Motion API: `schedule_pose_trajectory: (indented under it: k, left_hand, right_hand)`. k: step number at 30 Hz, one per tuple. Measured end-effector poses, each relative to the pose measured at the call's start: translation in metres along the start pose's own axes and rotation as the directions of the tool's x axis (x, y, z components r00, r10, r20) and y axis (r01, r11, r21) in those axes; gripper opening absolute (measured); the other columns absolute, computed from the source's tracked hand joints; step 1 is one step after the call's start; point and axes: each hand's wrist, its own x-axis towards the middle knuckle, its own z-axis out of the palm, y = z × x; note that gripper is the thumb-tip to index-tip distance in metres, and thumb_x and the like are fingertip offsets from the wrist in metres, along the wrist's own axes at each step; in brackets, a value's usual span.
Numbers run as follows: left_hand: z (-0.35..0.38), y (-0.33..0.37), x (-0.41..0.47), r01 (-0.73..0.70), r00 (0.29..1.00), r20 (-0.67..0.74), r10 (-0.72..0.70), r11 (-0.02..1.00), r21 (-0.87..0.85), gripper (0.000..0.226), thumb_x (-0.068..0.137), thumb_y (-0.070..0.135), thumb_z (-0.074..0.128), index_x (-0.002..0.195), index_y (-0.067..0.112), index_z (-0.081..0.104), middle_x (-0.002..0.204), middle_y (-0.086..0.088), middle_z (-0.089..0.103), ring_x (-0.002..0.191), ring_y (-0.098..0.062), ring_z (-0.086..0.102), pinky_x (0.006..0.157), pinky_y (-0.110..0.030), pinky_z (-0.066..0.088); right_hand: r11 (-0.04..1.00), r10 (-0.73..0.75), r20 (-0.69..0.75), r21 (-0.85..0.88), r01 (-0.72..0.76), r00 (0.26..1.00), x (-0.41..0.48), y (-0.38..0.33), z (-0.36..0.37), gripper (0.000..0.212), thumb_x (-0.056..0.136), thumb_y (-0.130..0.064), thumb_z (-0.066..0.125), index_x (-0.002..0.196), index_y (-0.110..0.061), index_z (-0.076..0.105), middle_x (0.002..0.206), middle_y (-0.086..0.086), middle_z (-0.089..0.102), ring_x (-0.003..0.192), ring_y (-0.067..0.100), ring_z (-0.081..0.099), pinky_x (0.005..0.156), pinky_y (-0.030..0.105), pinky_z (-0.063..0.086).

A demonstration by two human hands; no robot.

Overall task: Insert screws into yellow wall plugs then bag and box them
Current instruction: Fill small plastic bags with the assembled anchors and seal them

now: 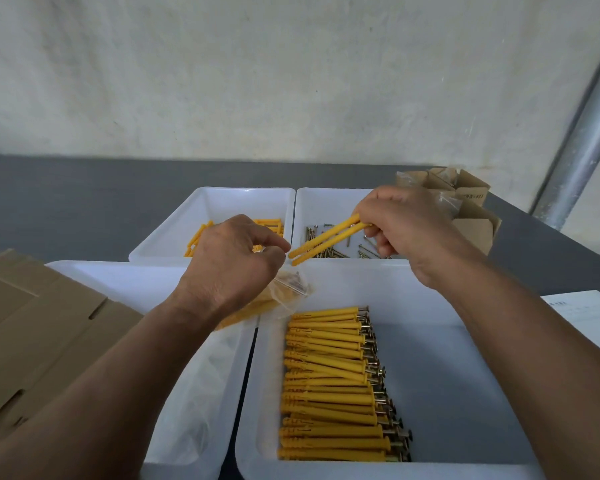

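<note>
My right hand (400, 225) grips two yellow wall plugs (323, 241) that point down-left toward my left hand (234, 258). My left hand holds a small clear plastic bag (284, 292) with yellow plugs inside, its fingers pinching at the bag's top near the plug tips. The near right white tray (465, 358) holds several assembled plugs with screws (333, 386) laid in a row. A far left tray (222, 206) holds loose yellow plugs (196, 237). The far right tray (321, 202) holds loose screws (329, 249).
The near left white tray (125, 282) holds clear plastic bags (201, 393). Flat cardboard (32, 327) lies at the left. Folded small cardboard boxes (465, 202) stand at the back right. A white paper (589, 317) lies at the right, and a metal pole (582, 143) stands beyond.
</note>
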Motion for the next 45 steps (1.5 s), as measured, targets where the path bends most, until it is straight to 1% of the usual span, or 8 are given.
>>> schedule_pose_trajectory:
  k: [10, 17, 23, 29, 32, 35, 41, 45]
  left_hand:
    - [0.001, 0.000, 0.000, -0.026, 1.000, 0.006, 0.026, 1.000, 0.004, 0.024, 0.081, 0.012, 0.060, 0.086, 0.027, 0.077, 0.089, 0.007, 0.062, 0.066, -0.012, 0.058, 0.064, -0.031, 0.048]
    - [0.002, -0.001, 0.000, -0.072, 0.997, 0.022, 0.071, 0.997, 0.023, 0.026, 0.080, 0.010, 0.061, 0.085, 0.030, 0.078, 0.092, 0.007, 0.063, 0.070, -0.014, 0.061, 0.066, -0.036, 0.054]
    - [0.003, -0.001, 0.000, -0.066, 0.998, 0.017, 0.066, 0.998, 0.015, 0.026, 0.080, 0.013, 0.060, 0.086, 0.032, 0.077, 0.094, 0.007, 0.063, 0.069, -0.012, 0.060, 0.065, -0.034, 0.053]
    - [0.003, -0.003, 0.002, -0.021, 1.000, -0.007, 0.021, 1.000, -0.020, 0.026, 0.081, 0.011, 0.061, 0.086, 0.032, 0.074, 0.092, 0.009, 0.062, 0.069, -0.010, 0.059, 0.067, -0.030, 0.048]
    - [0.002, -0.004, 0.002, -0.015, 1.000, 0.001, 0.015, 1.000, -0.015, 0.025, 0.082, 0.011, 0.061, 0.087, 0.032, 0.075, 0.095, 0.010, 0.062, 0.072, -0.012, 0.060, 0.068, -0.031, 0.050]
    - [0.002, -0.005, 0.002, -0.013, 1.000, 0.003, 0.013, 1.000, -0.018, 0.025, 0.082, 0.012, 0.060, 0.087, 0.032, 0.075, 0.096, 0.011, 0.062, 0.077, -0.013, 0.062, 0.071, -0.033, 0.053]
    - [0.002, -0.007, 0.003, -0.020, 1.000, 0.014, 0.020, 1.000, -0.010, 0.026, 0.082, 0.012, 0.060, 0.087, 0.032, 0.075, 0.097, 0.012, 0.062, 0.079, -0.013, 0.062, 0.071, -0.034, 0.054]
    - [0.002, -0.008, 0.004, -0.023, 1.000, 0.017, 0.023, 1.000, -0.009, 0.026, 0.081, 0.012, 0.061, 0.088, 0.032, 0.076, 0.098, 0.013, 0.062, 0.078, -0.011, 0.062, 0.068, -0.031, 0.051]
  right_hand:
    - [0.996, -0.065, 0.260, -0.045, 0.080, 0.963, -0.019, 0.009, 0.033, 0.012, 0.080, -0.026, 0.063, 0.077, -0.021, 0.072, 0.065, -0.008, 0.069, 0.053, 0.007, 0.057, 0.059, 0.030, 0.051]
    - [0.977, -0.151, 0.405, -0.078, 0.199, 0.902, -0.028, 0.010, 0.044, 0.010, 0.087, -0.024, 0.072, 0.085, -0.034, 0.070, 0.054, -0.013, 0.059, 0.045, 0.002, 0.051, 0.047, 0.018, 0.043]
    - [0.970, -0.149, 0.422, -0.111, 0.214, 0.894, -0.028, 0.011, 0.042, 0.014, 0.087, -0.027, 0.071, 0.100, -0.034, 0.072, 0.067, -0.015, 0.066, 0.050, 0.001, 0.059, 0.046, 0.016, 0.044]
    - [0.955, -0.092, 0.231, -0.257, 0.152, 0.969, -0.021, 0.004, 0.028, 0.026, 0.091, -0.014, 0.054, 0.084, -0.032, 0.072, 0.079, -0.011, 0.071, 0.058, 0.007, 0.067, 0.047, 0.021, 0.051]
    - [0.847, -0.040, 0.279, -0.499, 0.180, 0.959, -0.020, 0.004, 0.021, 0.025, 0.093, -0.014, 0.050, 0.092, -0.025, 0.072, 0.086, -0.013, 0.068, 0.072, 0.013, 0.067, 0.062, 0.026, 0.058]
    - [0.599, 0.090, 0.432, -0.743, 0.297, 0.898, -0.022, 0.008, 0.021, 0.022, 0.094, -0.022, 0.052, 0.103, -0.018, 0.072, 0.102, -0.001, 0.070, 0.089, 0.016, 0.064, 0.079, 0.032, 0.055]
    - [0.338, 0.383, 0.492, -0.863, 0.377, 0.782, -0.028, 0.012, 0.022, 0.041, 0.091, -0.044, 0.062, 0.117, -0.014, 0.067, 0.110, 0.005, 0.068, 0.071, 0.013, 0.057, 0.052, 0.020, 0.038]
    - [0.324, 0.472, 0.488, -0.871, 0.371, 0.734, -0.028, 0.016, 0.024, 0.045, 0.088, -0.042, 0.068, 0.122, -0.013, 0.064, 0.112, 0.007, 0.066, 0.073, 0.017, 0.060, 0.062, 0.024, 0.050]
